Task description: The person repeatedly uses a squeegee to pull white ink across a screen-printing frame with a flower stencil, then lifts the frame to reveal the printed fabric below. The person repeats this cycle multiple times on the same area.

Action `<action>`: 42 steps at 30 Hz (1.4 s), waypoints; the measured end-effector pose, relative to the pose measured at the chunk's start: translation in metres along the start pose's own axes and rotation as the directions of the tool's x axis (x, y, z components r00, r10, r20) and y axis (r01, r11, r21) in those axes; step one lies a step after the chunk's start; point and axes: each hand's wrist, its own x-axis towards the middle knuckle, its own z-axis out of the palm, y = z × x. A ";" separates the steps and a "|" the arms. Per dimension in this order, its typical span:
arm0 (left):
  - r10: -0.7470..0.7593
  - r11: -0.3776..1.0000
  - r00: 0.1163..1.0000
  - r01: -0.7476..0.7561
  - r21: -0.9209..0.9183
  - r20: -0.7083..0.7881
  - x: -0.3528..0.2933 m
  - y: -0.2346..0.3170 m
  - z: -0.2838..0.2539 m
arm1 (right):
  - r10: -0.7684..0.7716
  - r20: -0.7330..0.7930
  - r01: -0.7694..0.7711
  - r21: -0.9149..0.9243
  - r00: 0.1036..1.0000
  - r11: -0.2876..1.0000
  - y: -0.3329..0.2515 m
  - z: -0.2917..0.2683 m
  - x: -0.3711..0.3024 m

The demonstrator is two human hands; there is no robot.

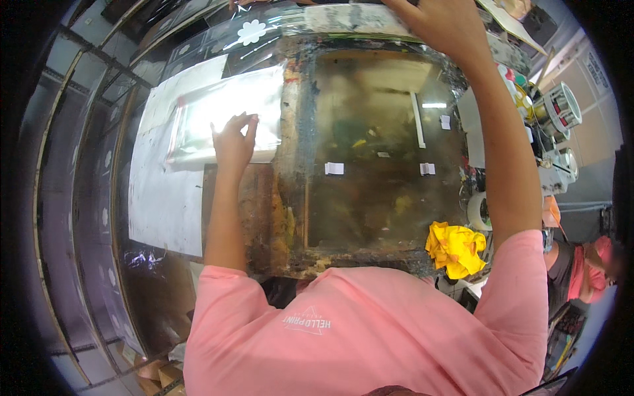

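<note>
A glossy stack of clear plastic sheets (pixel 198 135) lies on white paper at the left, washed out by glare. My left hand (pixel 232 142) is over its right part, thumb and forefinger brought together at the plastic. Stretched out to the far right, my right hand (pixel 456 30) is at the far end of a screen-printing frame (pixel 380 211). One digit of it points left over the pale far bar; the other fingers are cut off by the picture's edge. Small white paper pieces (pixel 334 169) lie on the brownish, see-through screen.
A crumpled yellow cloth (pixel 456 251) lies at the near right corner, beside a tape roll (pixel 479 211). Pots (pixel 560 109) crowd the right side. Rack bars (pixel 79 198) run along the left. Clear film with a white flower print (pixel 251 32) lies at the back. Another person (pixel 588 270) is at far right.
</note>
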 end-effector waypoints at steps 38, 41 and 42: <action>0.649 0.759 0.721 -0.593 -0.268 0.243 -0.087 0.252 0.135 | -0.037 -0.067 0.041 0.060 0.997 0.997 0.016 0.012 0.012; 0.565 0.794 0.814 -0.493 -0.355 0.134 -0.074 0.247 0.107 | -0.052 -0.104 0.058 0.047 0.993 0.997 0.013 0.011 0.008; 0.375 0.836 0.926 -0.317 -0.447 0.046 -0.066 0.241 0.093 | -0.052 -0.114 0.057 0.037 0.992 0.998 0.012 0.012 0.004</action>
